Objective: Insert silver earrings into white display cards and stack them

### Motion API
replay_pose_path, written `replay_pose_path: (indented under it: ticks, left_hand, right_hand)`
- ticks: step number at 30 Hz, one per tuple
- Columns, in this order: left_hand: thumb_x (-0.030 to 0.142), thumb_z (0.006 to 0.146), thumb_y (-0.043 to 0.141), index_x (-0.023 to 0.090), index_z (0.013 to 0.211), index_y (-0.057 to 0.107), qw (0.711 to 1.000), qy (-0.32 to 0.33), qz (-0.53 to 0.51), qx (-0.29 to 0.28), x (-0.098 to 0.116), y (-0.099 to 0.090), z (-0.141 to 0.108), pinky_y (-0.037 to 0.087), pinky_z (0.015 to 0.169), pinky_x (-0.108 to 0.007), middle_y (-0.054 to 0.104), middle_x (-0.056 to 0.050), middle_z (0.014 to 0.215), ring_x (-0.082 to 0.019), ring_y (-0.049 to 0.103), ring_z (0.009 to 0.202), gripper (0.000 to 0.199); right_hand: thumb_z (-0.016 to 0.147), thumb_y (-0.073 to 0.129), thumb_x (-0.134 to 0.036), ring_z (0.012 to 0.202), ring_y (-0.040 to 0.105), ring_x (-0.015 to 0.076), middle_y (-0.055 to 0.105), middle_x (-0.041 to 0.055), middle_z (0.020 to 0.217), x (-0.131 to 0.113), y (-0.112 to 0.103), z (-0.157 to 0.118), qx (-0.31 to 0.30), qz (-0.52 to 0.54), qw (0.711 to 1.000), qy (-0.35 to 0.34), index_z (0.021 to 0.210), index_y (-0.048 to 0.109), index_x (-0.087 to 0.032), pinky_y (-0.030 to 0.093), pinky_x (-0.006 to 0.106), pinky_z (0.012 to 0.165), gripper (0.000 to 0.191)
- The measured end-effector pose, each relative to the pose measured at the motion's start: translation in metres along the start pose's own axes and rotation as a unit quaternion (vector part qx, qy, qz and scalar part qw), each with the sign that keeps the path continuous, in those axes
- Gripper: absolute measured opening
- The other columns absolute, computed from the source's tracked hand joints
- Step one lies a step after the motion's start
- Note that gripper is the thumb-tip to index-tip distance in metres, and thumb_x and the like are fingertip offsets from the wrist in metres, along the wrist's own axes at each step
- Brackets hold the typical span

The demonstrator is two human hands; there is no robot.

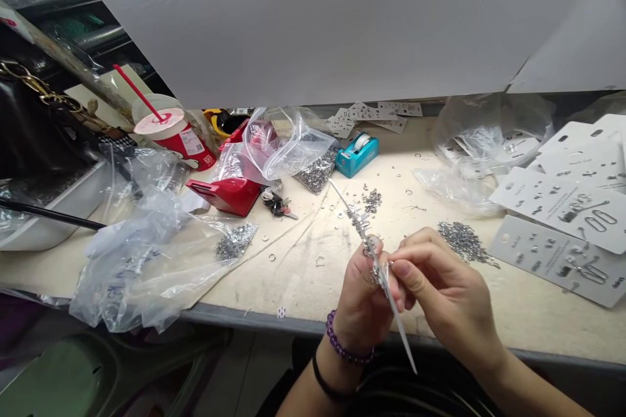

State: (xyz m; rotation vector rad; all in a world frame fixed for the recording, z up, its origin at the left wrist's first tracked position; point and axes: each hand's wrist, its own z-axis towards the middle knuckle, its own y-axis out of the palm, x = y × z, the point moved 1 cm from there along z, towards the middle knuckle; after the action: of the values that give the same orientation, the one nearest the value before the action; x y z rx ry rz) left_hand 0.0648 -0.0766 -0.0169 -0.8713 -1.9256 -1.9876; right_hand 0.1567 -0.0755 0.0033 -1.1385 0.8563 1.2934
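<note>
Over the table's front edge, my left hand grips a white earring card, seen almost edge-on, with small silver earrings along its face. My right hand is closed against the same card, thumb and forefinger pinched at its middle. A tiny shiny piece shows at those fingertips, too small to name. Beyond the card lies a small heap of metal bits. Right of my right hand is a larger pile of silver pieces. Filled earring cards overlap at the far right.
A teal tape dispenser, a red box, keys and a bag of metal bits stand behind. Crumpled plastic bags and a red drink cup occupy the left. A white panel overhangs the back.
</note>
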Motion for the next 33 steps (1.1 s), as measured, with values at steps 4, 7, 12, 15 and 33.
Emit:
replay_pose_path:
  ticks: [4, 7, 12, 15, 33]
  left_hand:
    - [0.057, 0.068, 0.062, 0.018, 0.059, 0.039, 1.0, 0.019, 0.008, 0.022, -0.001, 0.001, -0.003, 0.027, 0.039, -0.018, 0.026, 0.006, 0.039, -0.006, 0.028, 0.039, 0.046]
    - [0.055, 0.071, 0.061, 0.019, 0.07, 0.042, 0.999, 0.022, -0.031, 0.029, -0.004, 0.0, -0.004, 0.025, 0.038, -0.014, 0.027, 0.008, 0.041, -0.005, 0.024, 0.038, 0.04]
    - [0.036, 0.072, 0.068, 0.02, 0.074, 0.039, 0.994, 0.011, -0.103, -0.015, -0.01, -0.001, -0.002, 0.022, 0.036, -0.01, 0.032, 0.01, 0.04, -0.002, 0.023, 0.035, 0.033]
    - [0.034, 0.072, 0.068, 0.02, 0.073, 0.038, 0.994, -0.006, -0.102, -0.024, -0.013, -0.003, 0.0, 0.028, 0.037, -0.01, 0.033, 0.011, 0.038, -0.002, 0.024, 0.033, 0.032]
    - [0.037, 0.07, 0.07, 0.018, 0.076, 0.043, 0.996, -0.011, 0.075, -0.054, -0.011, -0.023, -0.003, 0.035, 0.04, -0.013, 0.048, 0.005, 0.054, -0.006, 0.047, 0.045, 0.033]
  right_hand:
    - [0.082, 0.056, -0.019, 0.068, 0.056, 0.012, 0.051, 0.0029, 0.073, 0.001, 0.001, 0.0, 0.007, -0.022, 1.0, -0.013, 0.079, 0.063, -0.02, 0.046, 0.02, 0.045, 0.007]
    - [0.081, 0.058, -0.02, 0.065, 0.055, 0.0107, 0.052, 0.002, 0.072, 0.002, 0.0, 0.0, 0.004, -0.003, 1.0, 0.007, 0.078, 0.063, -0.02, 0.045, 0.019, 0.044, 0.006]
    - [0.081, 0.058, -0.023, 0.05, 0.053, 0.0056, 0.051, -0.001, 0.07, 0.003, 0.001, -0.002, -0.032, 0.113, 0.989, 0.094, 0.074, 0.062, -0.019, 0.045, 0.016, 0.039, 0.009]
    - [0.082, 0.057, -0.025, 0.048, 0.053, 0.0053, 0.052, -0.0013, 0.07, 0.004, -0.002, -0.002, -0.052, 0.161, 0.977, 0.131, 0.073, 0.061, -0.018, 0.046, 0.016, 0.039, 0.011]
    - [0.076, 0.058, -0.027, 0.061, 0.057, 0.0138, 0.059, 0.0011, 0.066, -0.015, -0.03, 0.01, -0.127, -0.06, 0.99, -0.011, 0.065, 0.06, -0.02, 0.05, 0.027, 0.058, 0.013]
